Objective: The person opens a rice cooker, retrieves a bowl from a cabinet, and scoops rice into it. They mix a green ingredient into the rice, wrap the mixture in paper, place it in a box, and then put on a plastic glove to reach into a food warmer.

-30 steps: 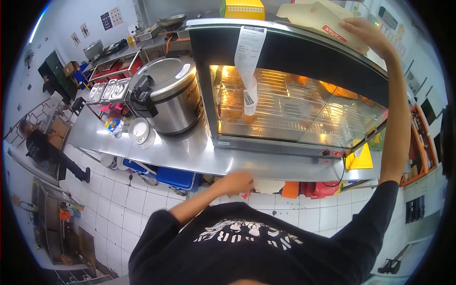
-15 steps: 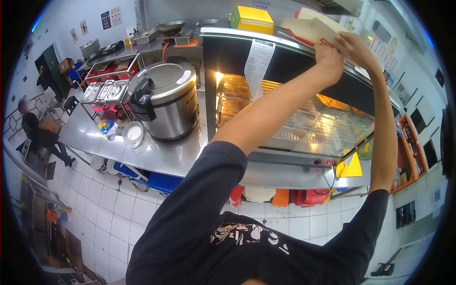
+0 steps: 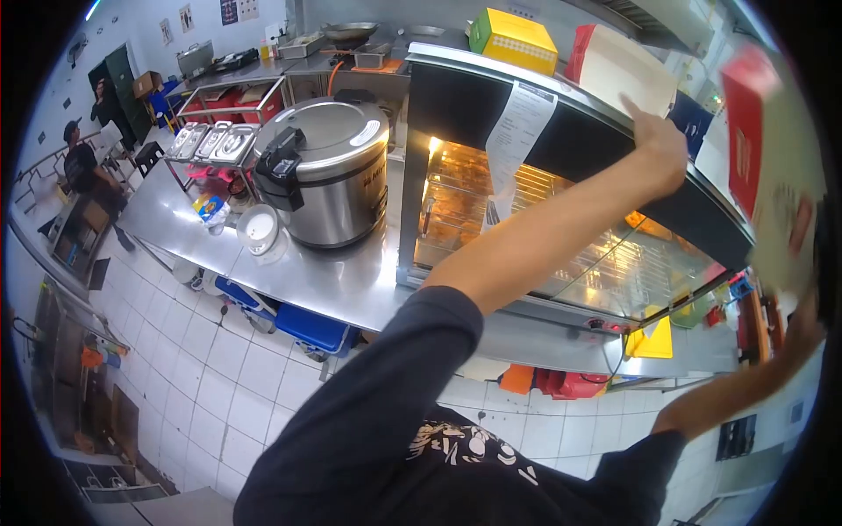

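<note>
My left hand (image 3: 660,149) is over the top edge of a glass-fronted food warmer (image 3: 438,66), one finger stretched out and nothing visible in it. Just beyond that finger stands a red and cream cardboard box (image 3: 624,70) on top of the warmer. Far right, my right hand (image 3: 800,232) grips another red and cream cardboard box (image 3: 750,131), blurred by motion and partly cut off by the dark lens edge. A printed paper slip (image 3: 519,127) hangs down the warmer's front. Behind the glass, lit wire racks (image 3: 544,188) hold browned food.
Left of the warmer, a large steel rice cooker (image 3: 338,188) stands on the steel counter (image 3: 184,232), beside a white bowl (image 3: 259,228) and lidded steel pans (image 3: 232,142). A yellow box (image 3: 513,39) sits on the warmer. Another person (image 3: 83,167) is at far left.
My right hand has swung right and down, away from the warmer top, carrying a box. My left hand has come off the cardboard and stays above the warmer. The view has turned slightly.
</note>
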Available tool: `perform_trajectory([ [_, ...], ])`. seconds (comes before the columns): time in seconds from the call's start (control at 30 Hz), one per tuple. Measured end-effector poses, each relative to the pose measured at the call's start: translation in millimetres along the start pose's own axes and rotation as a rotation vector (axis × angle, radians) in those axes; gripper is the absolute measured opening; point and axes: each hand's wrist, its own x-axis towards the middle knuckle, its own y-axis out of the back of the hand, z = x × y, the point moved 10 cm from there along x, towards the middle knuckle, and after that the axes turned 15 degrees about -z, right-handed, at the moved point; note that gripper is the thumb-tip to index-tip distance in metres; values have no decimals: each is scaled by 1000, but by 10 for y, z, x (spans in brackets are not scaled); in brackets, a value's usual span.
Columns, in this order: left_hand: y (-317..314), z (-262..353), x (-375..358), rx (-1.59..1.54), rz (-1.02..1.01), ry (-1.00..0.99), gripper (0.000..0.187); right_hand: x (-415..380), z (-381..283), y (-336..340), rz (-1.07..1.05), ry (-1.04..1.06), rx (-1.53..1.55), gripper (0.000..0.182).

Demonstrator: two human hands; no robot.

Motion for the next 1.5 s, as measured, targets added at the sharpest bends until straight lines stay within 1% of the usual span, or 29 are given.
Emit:
perform_trajectory([
  [0.03,-2,104,-108,33,199,-16,55,-268,-174,-60,1,-57,225,74],
  [0.1,120,244,-1192,-57,787,-317,55,-1169,303,-225,25,-353,229,41],
  [0.17,-592,111,-1569,-472,424,-305,59,-1653,71,-624,-103,-382,506,34],
  [0.2,-1293,87,-1598,-756,-233,-322,63,-1884,104,-995,-287,-318,694,27],
  [0.23,-1785,52,-1833,-1014,-546,-405,65,-2042,-85,-1485,-171,-581,1142,38],
  [0.27,-2444,-1,-2023,-1313,-843,-371,68,-2371,-206,-1967,-335,-593,1351,40],
  [0.33,-3636,-465,-2461,-1688,-1004,-81,67,-2797,-913,-2707,-659,-902,1677,37],
  [0.4,-4425,-934,-2903,-2100,-789,-26,65,-3117,-1411,-3184,-802,-927,1589,28],
  [0.47,-4750,-1288,-3311,-2435,-720,390,70,-3254,-1769,-3662,-1000,-773,1202,22],
  [0.5,-4880,-1407,-3493,-2430,-732,388,70,-3246,-1940,-3884,-930,-628,1130,19],
  [0.57,-5263,-1768,-3867,-2769,-199,550,74,-3246,-2298,-4238,-962,-410,902,18],
  [0.6,-5445,-1767,-3990,-2768,-218,547,74,-3269,-2472,-4411,-1059,-336,750,20],
  [0.67,-5942,-2138,-4637,-2255,-58,1221,85,-3409,-2677,-4724,-1075,-368,704,19],
  [0.73,-5843,-2100,-4611,-2273,-97,1192,84,-3487,-2792,-4955,-1092,-395,656,19],
  [0.8,-5802,-2091,-4417,-2232,-175,942,85,-3417,-2819,-4937,-885,-394,695,16],
  [0.93,-5946,-2010,-4244,-2334,-358,883,82,-3432,-2956,-4863,-851,-517,890,26],
  [0.97,-5929,-2045,-4287,-2249,-343,1032,74,-3459,-2985,-4817,-834,-581,935,34],
  [1.07,-5866,-2080,-4287,-2203,-434,1030,70,-3458,-3150,-4560,-886,-700,1012,31],
  [1.1,-5770,-2133,-4354,-2143,-456,1032,63,-3584,-3284,-4555,-1049,-729,1066,28],
  [1.13,-5805,-2266,-4430,-2160,-405,1065,63,-3723,-3407,-4560,-1213,-752,1108,26],
  [1.2,-5599,-2917,-4389,-1734,-190,848,46,-3748,-3633,-4432,-1154,-754,1216,24],
  [1.23,-4643,-3297,-4292,-1645,290,801,31,-3828,-3729,-4327,-1071,-810,1299,22],
  [1.27,-3621,-3592,-4131,-1528,561,738,21,-4020,-3847,-4305,-1090,-817,1313,22],
  [1.3,-2915,-3977,-3990,-1363,716,500,20,-4090,-3957,-4291,-1045,-669,1265,22],
  [1.33,-2299,-4344,-3867,-1349,767,375,19,-4067,-4054,-4266,-983,-517,1208,22],
  [1.37,-1740,-4702,-3831,-1137,841,424,23,-4109,-4166,-4284,-1065,-532,1264,22],
  [1.4,-1160,-4989,-3759,-491,811,366,33,-4037,-4223,-4263,-1055,-537,1256,22],
  [1.43,-1068,-5286,-3751,-499,812,352,33,-4001,-4344,-4278,-1109,-546,1292,21],
  [1.5,-1296,-5905,-3513,-740,457,394,45,-3932,-4583,-4376,-1172,-559,1318,20],
])
